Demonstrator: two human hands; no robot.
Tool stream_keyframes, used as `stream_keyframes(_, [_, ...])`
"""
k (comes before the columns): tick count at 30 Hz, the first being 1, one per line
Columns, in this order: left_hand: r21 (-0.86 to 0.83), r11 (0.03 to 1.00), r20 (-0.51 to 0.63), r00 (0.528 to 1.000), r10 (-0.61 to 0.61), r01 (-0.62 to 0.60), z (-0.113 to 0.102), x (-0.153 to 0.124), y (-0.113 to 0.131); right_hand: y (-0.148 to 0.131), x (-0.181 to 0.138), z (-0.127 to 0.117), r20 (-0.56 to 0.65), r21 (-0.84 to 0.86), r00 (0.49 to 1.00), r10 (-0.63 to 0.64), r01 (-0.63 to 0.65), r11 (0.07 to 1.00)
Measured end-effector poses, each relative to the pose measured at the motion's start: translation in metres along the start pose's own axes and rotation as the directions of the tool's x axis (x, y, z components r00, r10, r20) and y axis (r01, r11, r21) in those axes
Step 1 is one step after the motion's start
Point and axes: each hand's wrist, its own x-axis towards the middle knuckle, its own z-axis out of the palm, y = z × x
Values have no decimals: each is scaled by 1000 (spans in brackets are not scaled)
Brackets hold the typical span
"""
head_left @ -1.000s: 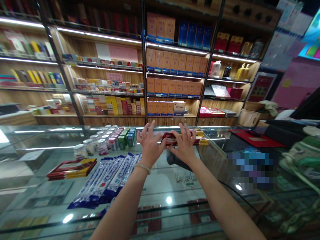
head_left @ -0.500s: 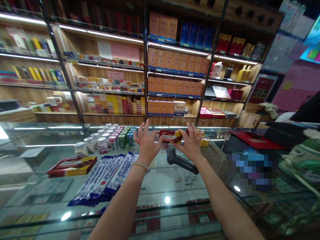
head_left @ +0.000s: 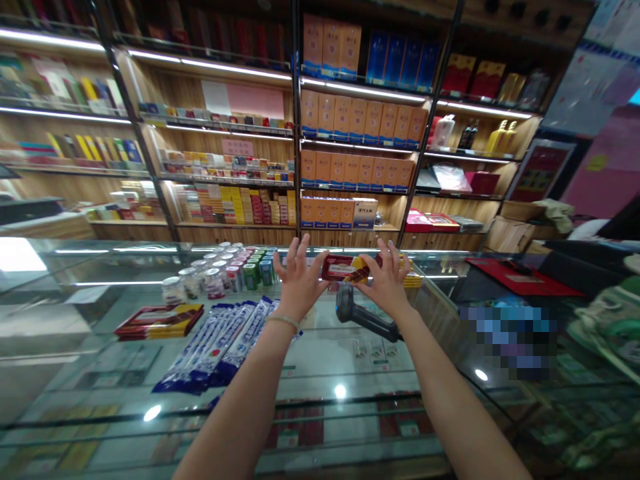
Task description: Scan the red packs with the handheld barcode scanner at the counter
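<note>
Both of my hands are raised over the far side of a glass counter (head_left: 325, 360). Between them is a flat red and yellow packet (head_left: 345, 268), lifted above a low stack of similar packets (head_left: 413, 279). My left hand (head_left: 299, 280) presses the packet's left end with its thumb, the other fingers spread upward. My right hand (head_left: 385, 281) pinches the packet's right end. A dark handheld barcode scanner (head_left: 365, 315) lies on the glass just below my right hand.
Small lidded jars and green and red cans (head_left: 225, 273) stand in rows to the left. Blue and white long packets (head_left: 225, 343) and a red and yellow flat box (head_left: 159, 320) lie nearer. Shelves of orange cartons (head_left: 357, 143) fill the back wall. A red mat (head_left: 525, 277) lies right.
Both hands have lifted the red and yellow packet off the stack and raised it slightly. The view has tilted a little, shifting the counter items rightward.
</note>
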Motion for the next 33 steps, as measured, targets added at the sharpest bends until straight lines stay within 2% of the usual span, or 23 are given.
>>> stream_keyframes(7, [14, 1000, 9, 1000, 11, -11, -20, 17, 6, 4, 11, -14, 9, 11, 1000, 19, -19, 1000])
stream_keyframes(13, [16, 999, 10, 1000, 29, -29, -58, 34, -10, -7, 30, -24, 15, 82, 1000, 1, -2, 997])
stream_keyframes(22, [98, 994, 66, 997, 35, -41, -112, 15, -77, -79, 42, -24, 39, 231, 996, -74, 63, 971])
stream_keyframes(29, [167, 985, 142, 990, 13, -37, -139, -9, -126, -131, 46, -13, 45, 284, 985, -166, 146, 948])
stream_keyframes(33, [191, 981, 229, 973, -33, -12, -154, -20, -164, -165, 54, -7, 77, 325, 969, -236, 199, 924])
